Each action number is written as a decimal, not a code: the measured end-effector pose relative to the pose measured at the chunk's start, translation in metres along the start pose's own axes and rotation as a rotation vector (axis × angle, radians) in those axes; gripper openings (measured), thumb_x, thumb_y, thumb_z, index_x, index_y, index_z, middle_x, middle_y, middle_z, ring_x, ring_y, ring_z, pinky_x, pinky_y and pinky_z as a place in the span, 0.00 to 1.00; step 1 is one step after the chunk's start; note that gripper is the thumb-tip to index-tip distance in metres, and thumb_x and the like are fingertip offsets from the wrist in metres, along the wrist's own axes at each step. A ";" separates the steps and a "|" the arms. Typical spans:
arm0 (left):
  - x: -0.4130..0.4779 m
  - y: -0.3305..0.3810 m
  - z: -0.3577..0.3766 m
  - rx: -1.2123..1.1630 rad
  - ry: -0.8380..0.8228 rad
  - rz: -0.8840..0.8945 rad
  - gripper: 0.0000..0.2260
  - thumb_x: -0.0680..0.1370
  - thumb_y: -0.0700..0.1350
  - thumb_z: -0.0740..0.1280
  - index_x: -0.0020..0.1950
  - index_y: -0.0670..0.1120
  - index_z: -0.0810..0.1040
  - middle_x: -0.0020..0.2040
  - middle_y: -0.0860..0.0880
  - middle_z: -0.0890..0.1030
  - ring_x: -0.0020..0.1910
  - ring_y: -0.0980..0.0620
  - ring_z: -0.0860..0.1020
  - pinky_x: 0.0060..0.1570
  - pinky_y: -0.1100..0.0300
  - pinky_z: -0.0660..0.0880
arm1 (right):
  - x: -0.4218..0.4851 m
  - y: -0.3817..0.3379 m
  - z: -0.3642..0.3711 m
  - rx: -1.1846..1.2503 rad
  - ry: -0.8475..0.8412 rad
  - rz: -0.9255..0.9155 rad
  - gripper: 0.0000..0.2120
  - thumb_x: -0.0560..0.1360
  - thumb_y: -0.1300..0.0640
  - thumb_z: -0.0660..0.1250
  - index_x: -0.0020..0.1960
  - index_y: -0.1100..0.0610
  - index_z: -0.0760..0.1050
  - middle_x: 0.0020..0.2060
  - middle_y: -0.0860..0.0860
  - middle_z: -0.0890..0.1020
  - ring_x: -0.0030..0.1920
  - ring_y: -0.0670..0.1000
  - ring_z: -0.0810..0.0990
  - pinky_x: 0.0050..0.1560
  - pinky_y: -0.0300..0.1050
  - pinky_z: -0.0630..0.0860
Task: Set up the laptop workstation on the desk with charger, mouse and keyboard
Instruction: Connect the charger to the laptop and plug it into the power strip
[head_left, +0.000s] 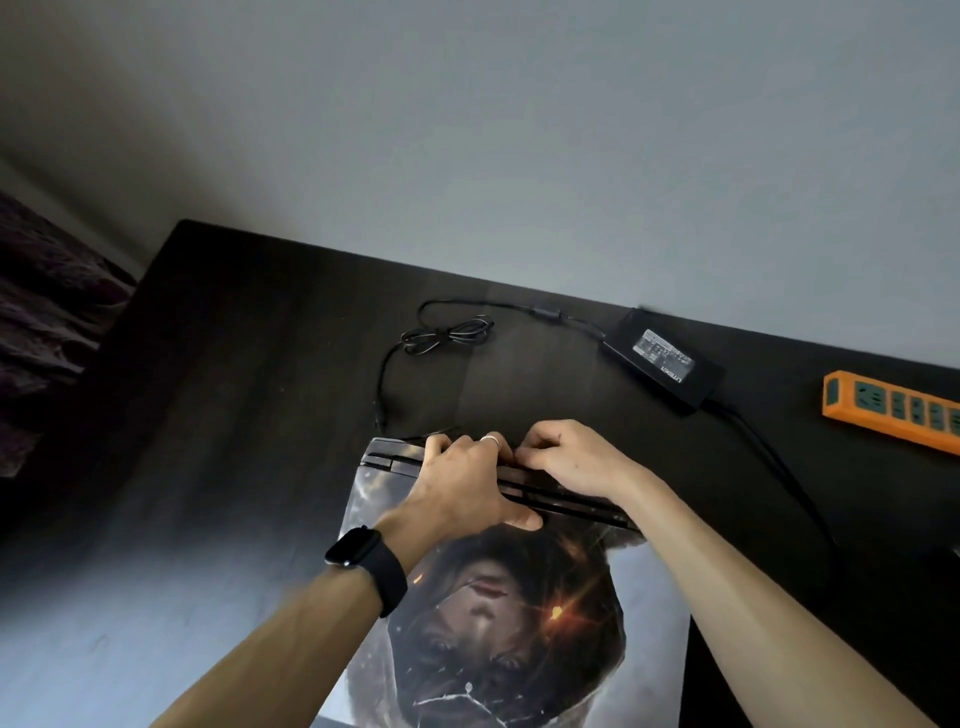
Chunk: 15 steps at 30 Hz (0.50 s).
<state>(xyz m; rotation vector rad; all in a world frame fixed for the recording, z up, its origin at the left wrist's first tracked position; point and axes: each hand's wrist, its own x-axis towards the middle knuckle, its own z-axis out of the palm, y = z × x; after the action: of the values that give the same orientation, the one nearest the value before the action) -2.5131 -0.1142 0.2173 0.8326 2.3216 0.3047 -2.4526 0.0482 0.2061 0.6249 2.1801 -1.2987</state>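
Left hand (462, 483) and right hand (567, 457) grip the laptop's (519, 649) far edge together.

charger brick (665, 358) | white label (663, 355) | brand "LITEON" | remaining small print unreadable

We see a desk (234, 364) of near-black wood grain under a pale grey wall (467, 130). The laptop lid (519, 623) carries a printed picture in dark browns on misty grey-blue, with white crack lines and an orange glint. The charger brick (662, 361) is black with a grey-white label, and its cable (447, 332) is black. The power strip (883, 421) is orange with green sockets. The watch (366, 561) is black and the ring (490, 440) silver.
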 end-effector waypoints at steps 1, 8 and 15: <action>0.004 -0.003 0.002 0.004 -0.009 -0.006 0.33 0.60 0.69 0.75 0.58 0.54 0.73 0.45 0.59 0.78 0.50 0.56 0.73 0.64 0.55 0.60 | 0.001 0.005 0.003 0.066 0.038 -0.024 0.07 0.78 0.49 0.68 0.44 0.50 0.80 0.40 0.44 0.83 0.44 0.46 0.80 0.49 0.45 0.74; 0.028 -0.015 0.013 0.007 -0.070 -0.018 0.33 0.58 0.70 0.75 0.56 0.54 0.73 0.46 0.57 0.80 0.52 0.53 0.78 0.62 0.52 0.63 | -0.005 0.022 0.006 0.311 0.072 -0.039 0.05 0.80 0.55 0.67 0.48 0.53 0.81 0.40 0.46 0.83 0.44 0.44 0.80 0.49 0.39 0.75; 0.059 -0.013 -0.012 -0.054 -0.102 -0.026 0.28 0.57 0.66 0.78 0.46 0.52 0.74 0.41 0.56 0.81 0.45 0.51 0.80 0.46 0.55 0.74 | 0.008 0.029 0.012 0.103 0.318 -0.082 0.04 0.79 0.48 0.67 0.49 0.46 0.79 0.45 0.44 0.83 0.49 0.47 0.81 0.55 0.48 0.77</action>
<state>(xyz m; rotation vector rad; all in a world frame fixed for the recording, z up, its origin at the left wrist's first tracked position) -2.5619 -0.0863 0.1922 0.7737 2.2183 0.3051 -2.4385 0.0514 0.1770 0.8397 2.4250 -1.4440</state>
